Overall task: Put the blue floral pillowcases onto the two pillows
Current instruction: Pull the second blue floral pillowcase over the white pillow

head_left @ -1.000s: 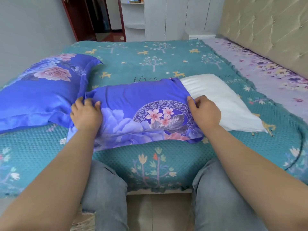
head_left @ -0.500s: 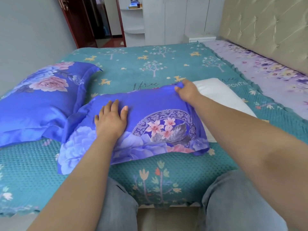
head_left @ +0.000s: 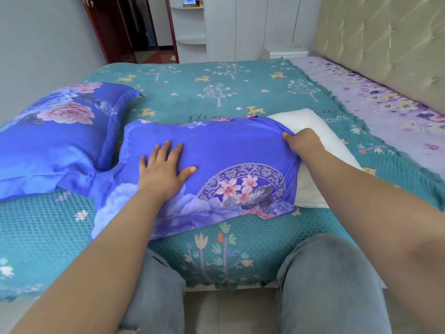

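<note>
Near the front edge of the bed point(head_left: 72, 227), the second pillowcase point(head_left: 216, 165) now covers more of the white pillow point(head_left: 313, 150) than it did a second ago, when both hands bunched the fabric lower down. Since then the left hand point(head_left: 161, 174) has flattened onto the covered part, and the right hand point(head_left: 301, 143) has moved up to the far corner of the case's open end. That suggests the case is about two-thirds on, with the pillow's right end still bare toward the bed's right side. The left grip is spread apart, fingers straight, pressing the case and pillow down. The right grip is clamped on the case's hem, fingers curled round the cloth. The finished pillow point(head_left: 55, 136) lies at the bed's left edge, just touching the second one.
</note>
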### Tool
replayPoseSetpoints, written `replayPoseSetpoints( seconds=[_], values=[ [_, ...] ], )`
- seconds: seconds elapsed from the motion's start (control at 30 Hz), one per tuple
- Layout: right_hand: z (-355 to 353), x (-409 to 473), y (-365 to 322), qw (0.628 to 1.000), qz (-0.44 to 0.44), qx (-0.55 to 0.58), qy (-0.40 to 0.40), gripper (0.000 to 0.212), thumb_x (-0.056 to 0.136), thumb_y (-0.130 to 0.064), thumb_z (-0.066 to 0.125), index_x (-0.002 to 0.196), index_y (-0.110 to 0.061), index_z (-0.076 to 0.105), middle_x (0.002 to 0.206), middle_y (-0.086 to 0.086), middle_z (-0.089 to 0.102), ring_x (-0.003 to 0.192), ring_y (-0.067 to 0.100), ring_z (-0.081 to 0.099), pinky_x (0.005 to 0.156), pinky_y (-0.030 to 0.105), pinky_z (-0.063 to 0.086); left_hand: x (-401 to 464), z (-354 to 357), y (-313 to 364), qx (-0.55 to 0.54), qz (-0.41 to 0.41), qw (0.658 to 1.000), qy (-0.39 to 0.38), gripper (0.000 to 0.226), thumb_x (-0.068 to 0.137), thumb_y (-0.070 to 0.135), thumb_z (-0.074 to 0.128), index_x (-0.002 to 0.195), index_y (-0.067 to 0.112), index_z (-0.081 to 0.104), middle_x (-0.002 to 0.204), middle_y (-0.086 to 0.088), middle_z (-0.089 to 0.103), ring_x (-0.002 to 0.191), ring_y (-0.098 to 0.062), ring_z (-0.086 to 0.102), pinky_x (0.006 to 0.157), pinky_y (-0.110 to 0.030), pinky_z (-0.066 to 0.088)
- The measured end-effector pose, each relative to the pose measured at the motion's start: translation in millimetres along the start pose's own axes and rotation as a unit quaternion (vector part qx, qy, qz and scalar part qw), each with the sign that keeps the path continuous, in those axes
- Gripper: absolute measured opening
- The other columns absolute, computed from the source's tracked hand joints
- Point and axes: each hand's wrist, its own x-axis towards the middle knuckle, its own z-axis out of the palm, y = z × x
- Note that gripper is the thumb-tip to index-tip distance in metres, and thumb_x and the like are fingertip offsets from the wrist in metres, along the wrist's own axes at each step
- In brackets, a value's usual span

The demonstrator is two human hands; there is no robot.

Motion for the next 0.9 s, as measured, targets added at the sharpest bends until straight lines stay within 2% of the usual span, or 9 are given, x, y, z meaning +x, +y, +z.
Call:
replayPoseSetpoints(
  seconds=[0.07, 0.17, 0.33, 0.43, 0.5, 0.57, 0.67, 0.8, 0.9],
  values=[
    [1.1, -12.2, -6.7, 0.998, -0.014, 0.028, -0.054, 0.057, 0.087, -0.051, 0.057, 0.106, 0.003, 0.061, 0.106, 0.016, 0.061, 0.100, 0.034, 0.058, 0.073, 0.030, 0.037, -4.2, -0.6, 15.3, -0.001, 0.072, 0.997, -0.015, 0.092, 0.071, 0.086, 0.025, 0.148, 0.034, 0.021, 0.157, 0.004, 0.014, 0.145, -0.019, 0.012, 0.115, -0.050, 0.009],
    [8.2, -39.5, 2.0, 0.991, -0.051, 0.051, -0.113, 0.039, 0.086, -0.047, 0.061, 0.072, -0.010, 0.057, 0.080, 0.007, 0.058, 0.080, 0.027, 0.057, 0.069, 0.030, 0.039, -9.5, 4.7, 40.1, 0.037, 0.172, 0.984, -0.041, 0.107, 0.058, 0.090, 0.016, 0.149, 0.032, 0.018, 0.157, 0.005, 0.012, 0.145, -0.018, 0.010, 0.115, -0.052, 0.007],
    [-2.8, -58.8, 55.2, 0.997, -0.067, -0.010, 0.025, 0.037, 0.093, -0.034, 0.051, 0.062, -0.016, 0.040, 0.075, 0.006, 0.051, 0.086, 0.032, 0.057, 0.066, 0.030, 0.033, -15.1, 11.6, 51.4, 0.090, 0.225, 0.967, -0.082, 0.112, 0.062, 0.084, 0.048, 0.149, 0.035, -0.002, 0.158, 0.008, -0.002, 0.146, -0.018, -0.001, 0.116, -0.053, 0.000],
    [-1.1, -69.7, 55.6, 0.997, -0.056, 0.015, 0.041, 0.034, 0.094, -0.039, 0.050, 0.077, -0.010, 0.044, 0.082, 0.011, 0.056, 0.092, 0.035, 0.058, 0.067, 0.031, 0.034, -18.6, 11.1, 49.2, 0.115, 0.215, 0.965, -0.099, 0.119, 0.061, 0.083, 0.053, 0.149, 0.032, -0.008, 0.158, 0.007, -0.008, 0.146, -0.020, -0.007, 0.115, -0.056, -0.001],
    [3.6, -83.7, 44.9, 0.997, -0.050, 0.041, 0.037, 0.042, 0.093, -0.045, 0.049, 0.108, -0.006, 0.043, 0.104, 0.018, 0.060, 0.100, 0.037, 0.058, 0.073, 0.035, 0.037, -21.0, 9.4, 47.9, 0.129, 0.199, 0.965, -0.112, 0.128, 0.056, 0.087, 0.053, 0.149, 0.029, -0.013, 0.157, 0.005, -0.011, 0.145, -0.022, -0.010, 0.113, -0.059, -0.001],
    [6.6, -104.6, 37.9, 0.997, -0.064, -0.021, -0.026, 0.081, 0.085, -0.060, 0.052, 0.142, -0.013, 0.017, 0.125, 0.021, 0.049, 0.107, 0.039, 0.057, 0.082, 0.039, 0.042, -26.9, 8.2, 51.3, 0.144, 0.189, 0.964, -0.118, 0.133, 0.052, 0.088, 0.053, 0.148, 0.027, -0.015, 0.157, 0.003, -0.007, 0.145, -0.024, -0.007, 0.112, -0.061, 0.002],
    [26.7, -135.1, 39.6, 0.956, -0.121, -0.229, -0.137, 0.125, 0.069, -0.067, 0.066, 0.142, -0.033, -0.030, 0.140, 0.021, 0.019, 0.099, 0.032, 0.059, 0.079, 0.038, 0.045, -38.3, 11.4, 61.4, 0.209, 0.183, 0.954, -0.115, 0.136, 0.053, 0.085, 0.057, 0.147, 0.023, -0.019, 0.157, 0.000, -0.003, 0.144, -0.027, -0.001, 0.109, -0.064, 0.010],
    [48.6, -130.3, 46.8, 0.933, -0.120, -0.324, -0.103, 0.116, 0.080, -0.054, 0.062, 0.137, -0.035, -0.037, 0.152, 0.018, -0.028, 0.095, 0.029, 0.064, 0.075, 0.033, 0.050, -43.9, 16.4, 68.5, 0.275, 0.134, 0.944, -0.125, 0.111, 0.082, 0.046, 0.062, 0.144, 0.027, -0.028, 0.157, -0.003, -0.011, 0.143, -0.031, 0.002, 0.106, -0.063, 0.018],
    [35.2, -110.2, 44.7, 0.961, -0.074, -0.257, -0.070, 0.097, 0.086, -0.043, 0.058, 0.145, -0.038, -0.019, 0.148, 0.018, -0.035, 0.103, 0.033, 0.061, 0.075, 0.034, 0.044, -38.9, 5.5, 67.4, 0.263, 0.100, 0.956, -0.088, 0.093, 0.085, 0.026, 0.060, 0.149, 0.028, -0.008, 0.147, -0.011, 0.018, 0.129, -0.031, 0.030, 0.100, -0.047, 0.033]
  ],
)
